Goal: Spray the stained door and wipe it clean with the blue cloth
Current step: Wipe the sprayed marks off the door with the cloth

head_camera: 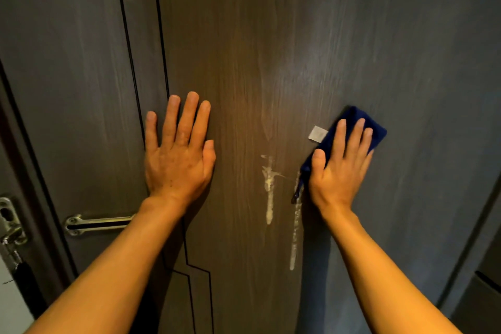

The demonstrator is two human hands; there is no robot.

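Observation:
A dark wood-grain door point(244, 49) fills the view. Two pale drip streaks run down it: a stain point(269, 190) in the middle and a longer streak point(296, 230) just right of it. My right hand point(340, 168) presses a folded blue cloth point(352, 116) flat against the door, right beside the top of the longer streak; a white tag point(317, 134) sticks out of the cloth's left edge. My left hand point(179, 149) lies flat on the door with fingers spread, left of the stains, holding nothing. No spray bottle is in view.
A metal door handle point(97, 224) sits low on the left, partly behind my left forearm. A lock plate point(9, 221) with a dark hanging key fob point(25, 274) is on the door edge at far left. A frame edge point(471, 238) runs at right.

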